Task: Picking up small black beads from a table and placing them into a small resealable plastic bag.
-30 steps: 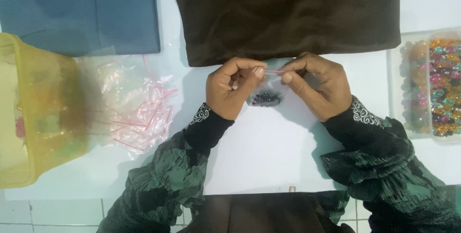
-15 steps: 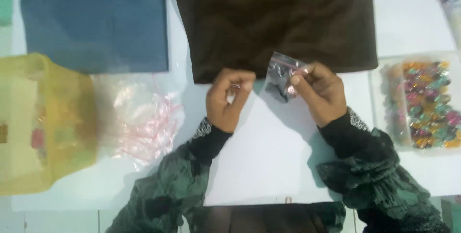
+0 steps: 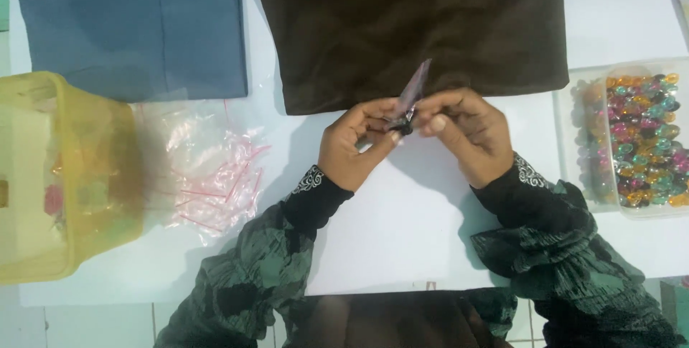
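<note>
My left hand [image 3: 353, 146] and my right hand [image 3: 463, 133] meet over the white table [image 3: 402, 233], both pinching one small clear plastic zip bag [image 3: 410, 97] with dark beads at its bottom. The bag stands upright, edge-on, in front of the brown folded cloth [image 3: 409, 29]. Both sleeves are dark green with black cuffs.
A heap of small clear zip bags with red strips [image 3: 208, 168] lies to the left, beside a yellow plastic basket [image 3: 68, 176]. A blue folded cloth [image 3: 136, 25] lies at the back left. A clear tray of coloured beads [image 3: 642, 140] stands at the right.
The small bag has been turned from flat to upright and edge-on between both hands. The view has shifted slightly.
</note>
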